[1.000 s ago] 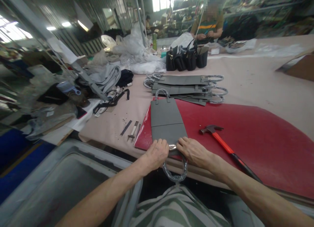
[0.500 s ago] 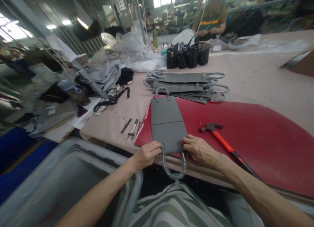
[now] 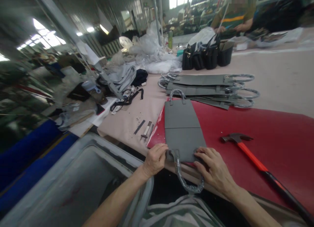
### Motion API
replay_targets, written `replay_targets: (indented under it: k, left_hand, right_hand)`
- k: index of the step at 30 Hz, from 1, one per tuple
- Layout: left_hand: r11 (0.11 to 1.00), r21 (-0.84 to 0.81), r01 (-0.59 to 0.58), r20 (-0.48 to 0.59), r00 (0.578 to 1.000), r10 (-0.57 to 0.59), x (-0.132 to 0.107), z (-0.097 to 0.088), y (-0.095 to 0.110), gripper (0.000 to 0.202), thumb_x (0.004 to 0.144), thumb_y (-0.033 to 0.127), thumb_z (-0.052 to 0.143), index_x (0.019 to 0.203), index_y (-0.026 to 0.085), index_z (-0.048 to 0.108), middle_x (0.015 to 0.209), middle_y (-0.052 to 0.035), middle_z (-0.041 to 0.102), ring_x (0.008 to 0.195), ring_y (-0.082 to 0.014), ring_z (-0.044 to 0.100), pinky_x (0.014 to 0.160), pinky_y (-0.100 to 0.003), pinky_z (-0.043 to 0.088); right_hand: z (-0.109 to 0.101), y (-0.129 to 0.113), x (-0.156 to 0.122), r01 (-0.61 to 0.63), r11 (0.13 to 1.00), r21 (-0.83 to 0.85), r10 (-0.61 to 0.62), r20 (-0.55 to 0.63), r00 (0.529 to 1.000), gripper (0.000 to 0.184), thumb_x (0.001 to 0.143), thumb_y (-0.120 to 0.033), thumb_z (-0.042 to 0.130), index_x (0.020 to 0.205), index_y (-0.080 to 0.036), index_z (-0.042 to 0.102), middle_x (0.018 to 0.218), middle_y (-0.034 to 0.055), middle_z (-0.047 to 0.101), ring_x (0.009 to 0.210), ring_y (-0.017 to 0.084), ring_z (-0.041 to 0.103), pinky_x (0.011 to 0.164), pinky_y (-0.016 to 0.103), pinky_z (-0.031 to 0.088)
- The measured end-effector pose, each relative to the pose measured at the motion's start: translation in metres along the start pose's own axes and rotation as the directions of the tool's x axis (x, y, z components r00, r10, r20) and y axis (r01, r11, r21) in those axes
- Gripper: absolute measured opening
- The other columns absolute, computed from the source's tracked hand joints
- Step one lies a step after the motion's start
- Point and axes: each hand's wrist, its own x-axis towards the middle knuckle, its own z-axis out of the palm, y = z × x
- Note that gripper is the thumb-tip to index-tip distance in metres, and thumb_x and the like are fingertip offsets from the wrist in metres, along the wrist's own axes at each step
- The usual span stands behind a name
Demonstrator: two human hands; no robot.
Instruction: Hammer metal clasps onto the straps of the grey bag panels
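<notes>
A grey bag panel (image 3: 185, 135) lies flat at the front edge of the table, with a seam across its middle. Plastic-wrapped loop handles are attached at both ends; the near handle (image 3: 183, 179) hangs over the edge towards my body and leans right. My left hand (image 3: 155, 160) pinches the panel's lower left corner, beside that handle's left tab. At the lower right corner, my right hand (image 3: 212, 166) rests its fingertips on the panel, its thumb apart from them below. These fingers hide the handle's right tab.
A claw hammer (image 3: 252, 156) lies right on the red mat (image 3: 277, 135). Behind are stacked grey panels (image 3: 201, 80) with handles and black bags (image 3: 206, 55). Small metal tools (image 3: 146, 130) lie left of the mat. A grey bin (image 3: 93, 155) stands at front left. A person (image 3: 233, 21) is across the table.
The view has turned left, so things sit further right. My right thumb has spread away from its fingers. The near handle now swings to the right, while my left hand keeps its corner.
</notes>
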Motion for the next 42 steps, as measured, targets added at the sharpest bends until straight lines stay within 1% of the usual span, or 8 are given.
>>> replay_targets:
  k: [4, 7, 9, 11, 19, 26, 35, 42]
  left_hand:
    - [0.927, 0.203, 0.315, -0.130, 0.947, -0.293, 0.019, -0.029, -0.032, 0.025, 0.095, 0.016, 0.043, 0.099, 0.018, 0.067, 0.100, -0.0087, 0.073, 0.098, -0.0185, 0.068, 0.092, -0.034, 0.054]
    - [0.715, 0.342, 0.609, -0.182, 0.790, -0.586, 0.036, -0.059, -0.063, 0.023, 0.093, 0.018, 0.048, 0.103, 0.017, 0.069, 0.103, -0.0089, 0.073, 0.100, -0.0195, 0.068, 0.091, -0.031, 0.051]
    - [0.586, 0.401, 0.704, -0.179, 0.688, -0.703, 0.046, -0.076, -0.082, 0.023, 0.091, 0.019, 0.051, 0.104, 0.017, 0.070, 0.103, -0.0102, 0.074, 0.101, -0.0209, 0.068, 0.090, -0.030, 0.050]
    - [0.537, 0.431, 0.725, -0.157, 0.646, -0.747, 0.054, -0.087, -0.097, 0.021, 0.090, 0.020, 0.054, 0.100, 0.018, 0.072, 0.101, -0.0108, 0.075, 0.099, -0.0221, 0.069, 0.086, -0.029, 0.050]
    - [0.501, 0.514, 0.696, -0.028, 0.598, -0.801, 0.078, -0.088, -0.124, 0.020, 0.084, 0.034, 0.065, 0.094, 0.019, 0.073, 0.102, -0.0112, 0.075, 0.099, -0.0242, 0.069, 0.081, -0.028, 0.048]
    - [0.489, 0.579, 0.653, 0.078, 0.552, -0.830, 0.093, -0.086, -0.137, 0.017, 0.074, 0.025, 0.070, 0.089, 0.018, 0.071, 0.100, -0.0110, 0.075, 0.098, -0.0247, 0.069, 0.081, -0.028, 0.049]
    - [0.489, 0.649, 0.583, 0.119, 0.557, -0.822, 0.096, -0.087, -0.142, 0.013, 0.078, 0.026, 0.066, 0.088, 0.019, 0.070, 0.093, -0.0104, 0.076, 0.092, -0.0240, 0.070, 0.076, -0.028, 0.049]
    - [0.487, 0.676, 0.553, 0.149, 0.544, -0.826, 0.094, -0.084, -0.139, 0.014, 0.078, 0.030, 0.064, 0.084, 0.018, 0.067, 0.093, -0.0123, 0.075, 0.093, -0.0278, 0.070, 0.076, -0.030, 0.050]
  right_hand:
    - [0.014, 0.014, -0.004, 0.041, 0.999, 0.008, -0.040, -0.085, 0.996, 0.020, 0.092, -0.034, 0.057, 0.103, -0.022, 0.068, 0.110, 0.0103, 0.066, 0.100, 0.026, 0.060, 0.085, 0.042, 0.049]
    - [0.018, 0.023, -0.005, 0.064, 0.998, 0.017, -0.062, -0.109, 0.992, 0.019, 0.092, -0.034, 0.058, 0.104, -0.023, 0.068, 0.111, 0.0091, 0.066, 0.101, 0.026, 0.061, 0.087, 0.042, 0.048]
    - [0.019, 0.026, -0.005, 0.086, 0.996, 0.012, -0.084, -0.120, 0.989, 0.019, 0.092, -0.034, 0.058, 0.104, -0.024, 0.067, 0.110, 0.0085, 0.066, 0.100, 0.026, 0.061, 0.086, 0.042, 0.048]
    - [0.018, 0.027, -0.005, 0.109, 0.994, 0.002, -0.108, -0.130, 0.986, 0.019, 0.092, -0.035, 0.057, 0.104, -0.025, 0.067, 0.109, 0.0081, 0.067, 0.098, 0.026, 0.062, 0.084, 0.042, 0.049]
    - [0.017, 0.030, -0.004, 0.095, 0.995, 0.013, -0.093, -0.131, 0.987, 0.018, 0.092, -0.038, 0.057, 0.102, -0.027, 0.068, 0.105, 0.0073, 0.069, 0.095, 0.026, 0.065, 0.080, 0.042, 0.051]
    - [0.007, 0.019, 0.001, 0.029, 0.999, 0.036, -0.026, -0.085, 0.996, 0.018, 0.091, -0.036, 0.058, 0.099, -0.026, 0.071, 0.105, 0.0082, 0.071, 0.097, 0.025, 0.067, 0.082, 0.040, 0.054]
    - [0.012, 0.026, -0.005, -0.023, 0.998, 0.062, 0.027, -0.074, 0.997, 0.020, 0.090, -0.039, 0.058, 0.101, -0.027, 0.071, 0.106, 0.0095, 0.071, 0.097, 0.026, 0.068, 0.083, 0.042, 0.055]
    - [0.006, 0.012, -0.001, -0.077, 0.994, 0.076, 0.082, -0.061, 0.995, 0.015, 0.092, -0.029, 0.057, 0.098, -0.023, 0.070, 0.104, 0.0093, 0.070, 0.100, 0.023, 0.065, 0.085, 0.040, 0.052]
